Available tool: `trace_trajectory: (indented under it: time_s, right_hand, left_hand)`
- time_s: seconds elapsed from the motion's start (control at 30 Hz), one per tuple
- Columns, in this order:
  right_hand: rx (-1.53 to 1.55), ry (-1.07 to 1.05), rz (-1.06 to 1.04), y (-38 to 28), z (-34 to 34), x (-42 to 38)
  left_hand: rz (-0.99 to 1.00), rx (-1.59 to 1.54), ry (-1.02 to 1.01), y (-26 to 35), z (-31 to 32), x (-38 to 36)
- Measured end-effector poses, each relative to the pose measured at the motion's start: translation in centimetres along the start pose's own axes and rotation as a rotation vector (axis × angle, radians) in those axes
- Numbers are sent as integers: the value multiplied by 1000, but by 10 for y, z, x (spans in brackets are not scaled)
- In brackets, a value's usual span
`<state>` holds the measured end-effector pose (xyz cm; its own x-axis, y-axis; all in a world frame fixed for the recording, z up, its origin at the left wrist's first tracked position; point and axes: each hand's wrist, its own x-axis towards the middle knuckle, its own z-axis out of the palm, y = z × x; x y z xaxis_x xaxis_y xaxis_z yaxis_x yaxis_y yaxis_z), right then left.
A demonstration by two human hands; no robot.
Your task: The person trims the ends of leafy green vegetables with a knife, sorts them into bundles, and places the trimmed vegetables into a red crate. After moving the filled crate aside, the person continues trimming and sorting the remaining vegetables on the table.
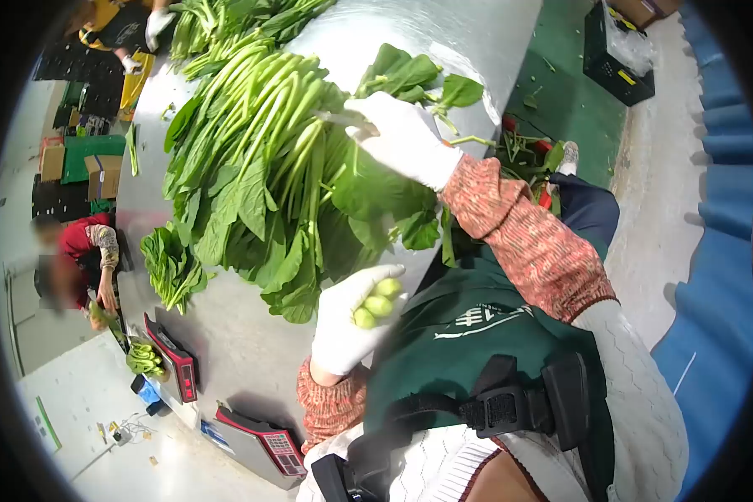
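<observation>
My left hand (351,322), in a white glove, is closed round several thick pale-green stem ends (376,303), beside the lower edge of the leafy pile. My right hand (402,138), also gloved in white, reaches over the right side of the large heap of leafy greens (259,159). Its fingers are pinched together at the stems, round something thin and pale that I cannot make out. Loose leaves (406,75) lie just above this hand. A smaller bunch (171,268) rests apart on the metal table (251,335), left of the heap.
Two red-edged scales (171,360) (268,448) stand at the lower left. A person in red (88,251) handles greens at the left; another person's gloved hand (157,27) shows at the top. A black crate (617,54) sits on the floor at the upper right.
</observation>
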<state>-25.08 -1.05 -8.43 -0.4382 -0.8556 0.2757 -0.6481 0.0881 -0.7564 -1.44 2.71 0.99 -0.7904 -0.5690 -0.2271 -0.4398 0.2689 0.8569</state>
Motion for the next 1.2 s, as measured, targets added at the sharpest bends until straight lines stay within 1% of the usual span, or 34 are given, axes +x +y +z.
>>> trace_trajectory:
  time_s: [0.03,0.1,0.2,0.3,0.33,0.43,0.5,0.53,0.6,0.63,0.67,0.7,0.73,0.77,0.8,0.83,0.93,0.97,1.03,1.1,1.17,1.2]
  right_hand:
    - [-16,-29,-15,-16,-4,7]
    - [-12,-39,-43,-26,3,19]
    - [12,-123,61,-18,23,40]
    - [95,-275,76,-16,18,44]
    - [268,-262,51,-22,8,38]
    - [435,-306,132,-42,-14,2]
    - [448,-272,202,-57,-34,-22]
    - [500,-290,238,-59,-46,-32]
    - [635,-338,333,-74,-74,-46]
    - [649,-288,345,-76,-76,-56]
    - [622,-309,347,-84,-82,-61]
    - [594,-326,348,-92,-92,-63]
    - [516,-356,255,-96,-99,-64]
    - [512,-389,235,-104,-109,-65]
    - [501,-363,193,-104,-114,-69]
    - [491,-334,150,-104,-118,-71]
    - [748,-203,184,-86,-110,-86]
    - [573,-147,99,-80,-106,-90]
    - [220,-31,-57,-73,-100,-97]
    - [211,-44,-44,-77,-96,-104]
    - [70,-24,-10,-70,-94,-103]
    - [90,20,81,-53,-86,-104]
  left_hand:
    - [12,23,17,-1,-4,-2]
    - [36,70,43,-2,-12,-4]
    - [69,145,85,1,-24,-8]
    - [43,165,146,6,-37,-15]
    - [41,175,178,5,-42,-19]
    - [28,140,306,-3,-55,-34]
    - [27,221,427,-4,-58,-40]
    - [89,347,487,-2,-58,-38]
    - [236,466,565,5,-52,-27]
    - [316,526,599,9,-48,-22]
    - [324,442,575,16,-40,-17]
    - [543,595,641,14,-35,1]
    - [553,629,595,19,-28,9]
    - [566,666,551,23,-22,15]
    - [614,663,566,20,-17,22]
    - [603,626,563,23,-16,24]
    - [561,537,552,29,-12,31]
    - [545,520,565,26,-10,34]
    - [401,409,500,32,-5,32]
    - [425,386,460,37,0,33]
    - [432,341,433,43,5,35]
    - [425,310,428,45,7,35]
